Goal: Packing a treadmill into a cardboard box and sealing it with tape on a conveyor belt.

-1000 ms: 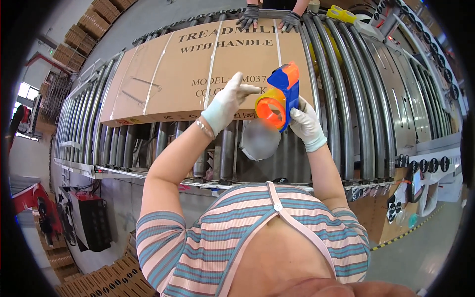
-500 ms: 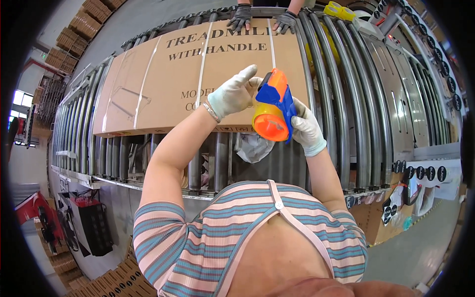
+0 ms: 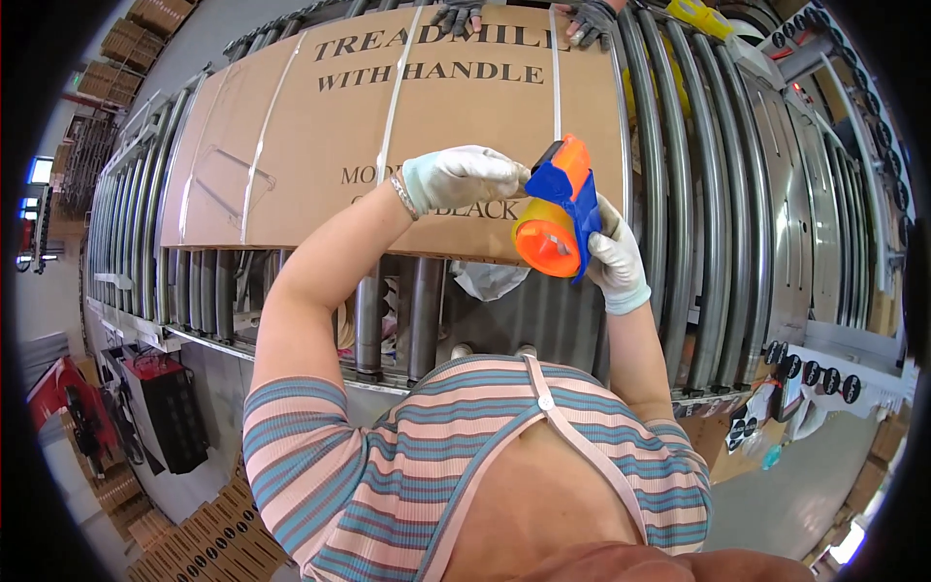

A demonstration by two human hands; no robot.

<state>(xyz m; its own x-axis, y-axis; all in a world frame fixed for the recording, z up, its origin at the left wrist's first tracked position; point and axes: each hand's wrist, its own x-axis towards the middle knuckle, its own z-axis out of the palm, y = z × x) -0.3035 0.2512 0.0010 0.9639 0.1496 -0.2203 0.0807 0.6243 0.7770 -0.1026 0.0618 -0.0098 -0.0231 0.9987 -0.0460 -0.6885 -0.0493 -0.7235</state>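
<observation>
1. The top edge of the view cuts off a co-worker's two grey-gloved hands [image 3: 590,23], at 11 and 12 o'clock from the tape dispenser [image 3: 588,215], and yellow tape rolls [image 3: 700,16] at 1 o'clock.
2. A whitish plastic bag [image 3: 490,280] at 8 o'clock is partly hidden by the carton; what it holds cannot be made out.
3. The strapped treadmill carton [image 3: 446,121] lies on the roller conveyor [image 3: 423,315], its contents hidden; the left forearm covers some of its print.
4. The blue-and-orange dispenser carries a yellow tape roll [image 3: 529,215] and is held above the carton's near edge.
5. The gloved right hand [image 3: 619,260], at 4 o'clock, grips its blue frame, thumb visible, other fingers mostly hidden.
6. The gloved left hand [image 3: 467,178], at 10 o'clock, has fingers nearly straight and close together, tips beside the dispenser's head; I cannot tell whether they touch or pinch anything.
</observation>
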